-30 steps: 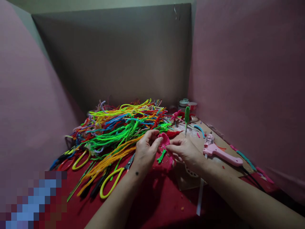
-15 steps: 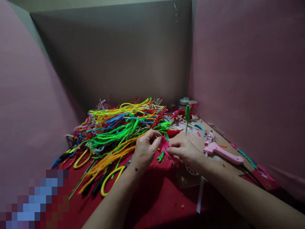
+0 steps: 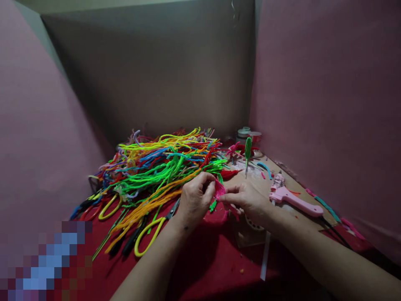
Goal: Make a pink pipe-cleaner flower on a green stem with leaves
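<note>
Between my two hands is a bright pink piece of bent pipe cleaner [image 3: 220,190], with a loose pink end hanging below. My left hand [image 3: 198,197] pinches its left side between thumb and fingertips. From the right, the thumb and forefinger of my right hand [image 3: 250,204] are closed on its lower right edge. A small green pipe-cleaner piece [image 3: 213,206] lies just under the pink one. Beside my left wrist are scissors with yellow handles [image 3: 150,236], their blades partly hidden by my arm.
A large heap of coloured pipe cleaners [image 3: 163,167] lies at the back left. On a board [image 3: 308,215] at right rests a pink hot glue gun [image 3: 294,200]. Behind it are a green leaf shape [image 3: 248,147], a pink flower [image 3: 232,149] and a jar [image 3: 243,133]. Pink walls flank the red cloth [image 3: 200,267].
Both hands keep hold of the pink piece and have shifted only slightly. The whole view has moved a little, so things appear slightly farther right.
</note>
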Action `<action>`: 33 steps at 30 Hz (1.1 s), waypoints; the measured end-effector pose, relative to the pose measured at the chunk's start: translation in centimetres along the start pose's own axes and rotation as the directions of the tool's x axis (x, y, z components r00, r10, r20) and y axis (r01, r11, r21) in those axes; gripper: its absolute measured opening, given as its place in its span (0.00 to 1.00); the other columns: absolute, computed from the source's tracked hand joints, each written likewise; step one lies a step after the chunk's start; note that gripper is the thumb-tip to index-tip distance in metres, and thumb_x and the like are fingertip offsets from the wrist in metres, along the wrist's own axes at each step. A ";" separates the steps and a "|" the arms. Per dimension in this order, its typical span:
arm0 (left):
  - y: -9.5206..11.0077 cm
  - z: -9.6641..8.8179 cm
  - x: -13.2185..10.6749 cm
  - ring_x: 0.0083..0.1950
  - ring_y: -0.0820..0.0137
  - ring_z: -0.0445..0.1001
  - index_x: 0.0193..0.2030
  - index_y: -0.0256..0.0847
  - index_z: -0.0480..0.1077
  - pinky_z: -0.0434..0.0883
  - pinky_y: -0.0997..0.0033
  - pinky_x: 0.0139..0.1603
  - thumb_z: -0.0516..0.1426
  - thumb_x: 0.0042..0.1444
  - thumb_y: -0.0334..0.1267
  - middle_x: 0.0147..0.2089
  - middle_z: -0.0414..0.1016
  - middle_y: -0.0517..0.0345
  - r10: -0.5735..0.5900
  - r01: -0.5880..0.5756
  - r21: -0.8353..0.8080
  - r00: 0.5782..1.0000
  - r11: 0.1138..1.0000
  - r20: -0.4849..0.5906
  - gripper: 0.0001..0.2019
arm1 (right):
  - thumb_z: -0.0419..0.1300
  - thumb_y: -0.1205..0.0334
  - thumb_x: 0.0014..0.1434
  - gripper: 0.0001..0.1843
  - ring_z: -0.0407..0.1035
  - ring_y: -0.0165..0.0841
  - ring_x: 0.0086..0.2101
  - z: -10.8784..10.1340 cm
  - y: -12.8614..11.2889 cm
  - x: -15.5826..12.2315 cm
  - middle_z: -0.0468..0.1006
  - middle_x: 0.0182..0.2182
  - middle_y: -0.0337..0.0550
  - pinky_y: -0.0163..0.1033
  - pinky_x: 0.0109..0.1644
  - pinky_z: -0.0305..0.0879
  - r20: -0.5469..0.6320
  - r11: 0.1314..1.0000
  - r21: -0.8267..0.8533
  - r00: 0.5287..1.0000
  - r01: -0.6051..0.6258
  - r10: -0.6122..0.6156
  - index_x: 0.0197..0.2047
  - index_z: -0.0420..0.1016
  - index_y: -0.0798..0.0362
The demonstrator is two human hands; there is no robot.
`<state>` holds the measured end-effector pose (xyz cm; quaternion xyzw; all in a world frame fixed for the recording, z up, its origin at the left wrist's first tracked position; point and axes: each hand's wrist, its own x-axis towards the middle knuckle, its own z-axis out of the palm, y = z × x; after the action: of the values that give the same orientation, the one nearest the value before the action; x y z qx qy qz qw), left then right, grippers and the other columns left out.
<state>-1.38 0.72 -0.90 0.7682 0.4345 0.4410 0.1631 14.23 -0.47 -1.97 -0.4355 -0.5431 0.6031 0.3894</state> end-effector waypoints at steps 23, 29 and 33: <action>0.2 -0.5 0.3 0.29 0.74 0.69 0.31 0.38 0.69 0.65 0.76 0.31 0.51 0.56 0.38 0.28 0.72 0.59 -0.031 0.032 0.080 1.000 0.996 -0.003 0.08 | 0.54 0.49 0.55 0.21 0.50 0.22 0.17 -0.4 0.2 0.0 0.57 0.13 0.31 0.32 0.21 0.44 0.021 0.989 -0.119 0.996 0.090 -0.088 0.18 0.60 0.54; 0.2 -0.4 0.2 0.29 0.73 0.70 0.31 0.38 0.69 0.65 0.76 0.32 0.52 0.56 0.36 0.28 0.73 0.58 0.031 -0.028 0.100 0.999 0.995 -0.029 0.07 | 0.58 0.51 0.52 0.17 0.49 0.22 0.17 -0.6 0.0 0.1 0.57 0.14 0.31 0.32 0.20 0.42 0.040 0.970 -0.225 0.995 0.095 -0.088 0.22 0.67 0.57; 0.1 -0.3 0.1 0.30 0.73 0.71 0.31 0.38 0.69 0.65 0.76 0.32 0.52 0.56 0.35 0.29 0.74 0.57 0.052 -0.048 0.109 0.998 0.993 -0.036 0.07 | 0.57 0.53 0.53 0.17 0.49 0.22 0.18 -0.6 -0.3 0.1 0.58 0.15 0.32 0.32 0.21 0.42 0.055 0.954 -0.267 0.991 0.135 -0.125 0.21 0.66 0.57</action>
<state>-1.51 0.73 -0.61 0.7778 0.4417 0.4354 0.1016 14.80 -0.15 -1.73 -0.4365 -0.6549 0.5046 0.3549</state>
